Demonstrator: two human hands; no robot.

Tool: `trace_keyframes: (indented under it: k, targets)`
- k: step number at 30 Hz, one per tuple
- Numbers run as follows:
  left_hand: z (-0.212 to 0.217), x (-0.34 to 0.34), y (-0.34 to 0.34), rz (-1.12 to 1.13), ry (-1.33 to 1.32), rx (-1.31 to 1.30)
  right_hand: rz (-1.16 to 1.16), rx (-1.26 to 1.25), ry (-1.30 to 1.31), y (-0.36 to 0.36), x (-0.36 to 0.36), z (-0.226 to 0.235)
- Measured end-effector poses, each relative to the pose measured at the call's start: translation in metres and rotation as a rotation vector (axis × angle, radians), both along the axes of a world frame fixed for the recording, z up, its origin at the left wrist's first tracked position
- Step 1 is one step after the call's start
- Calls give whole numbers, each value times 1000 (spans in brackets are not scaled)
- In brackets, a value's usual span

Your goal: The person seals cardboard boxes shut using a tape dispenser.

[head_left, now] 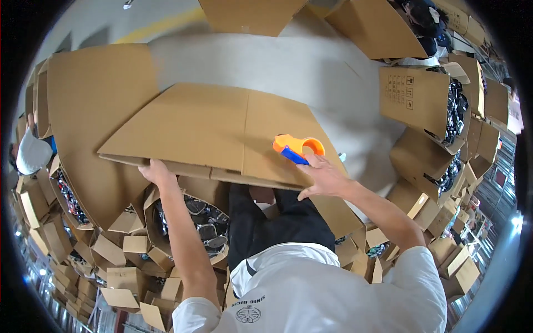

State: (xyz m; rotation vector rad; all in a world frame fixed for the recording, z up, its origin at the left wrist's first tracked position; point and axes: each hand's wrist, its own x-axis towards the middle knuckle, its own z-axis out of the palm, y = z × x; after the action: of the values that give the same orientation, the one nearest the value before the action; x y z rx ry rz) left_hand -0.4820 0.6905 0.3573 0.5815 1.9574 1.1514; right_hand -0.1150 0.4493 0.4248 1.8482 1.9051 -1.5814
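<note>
A large flattened cardboard box [200, 119] slants across the space in front of my legs. My left hand [158, 172] is closed on its near edge, with the fingertips hidden beneath the board. Toward the right end, my right hand [326, 177] has its fingers at an orange and blue tape dispenser [288, 147] and appears to grip it. The thumb lies apart from those fingers, by the board's near edge. The dispenser is over the cardboard; whether it rests on the surface is hard to tell.
An upright cardboard sheet [100, 122] stands at the left. Open boxes of dark, shiny packed items [455, 111] line the right side. Another open box [208, 222] of dark items sits near my left forearm. Grey floor [194, 61] lies beyond, with more cardboard boxes [252, 16] at the far side.
</note>
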Motion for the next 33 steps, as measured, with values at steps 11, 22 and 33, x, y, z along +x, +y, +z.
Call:
trace_keyframes:
  k: [11, 22, 33]
  targets:
    - [-11, -39, 22, 50, -148, -4, 68, 356, -400, 8, 18, -11]
    - [63, -17, 35, -631, 221, 119, -462, 643, -600, 26, 56, 54]
    - [79, 90, 6, -811, 245, -147, -23, 144, -1066, 111, 29, -45]
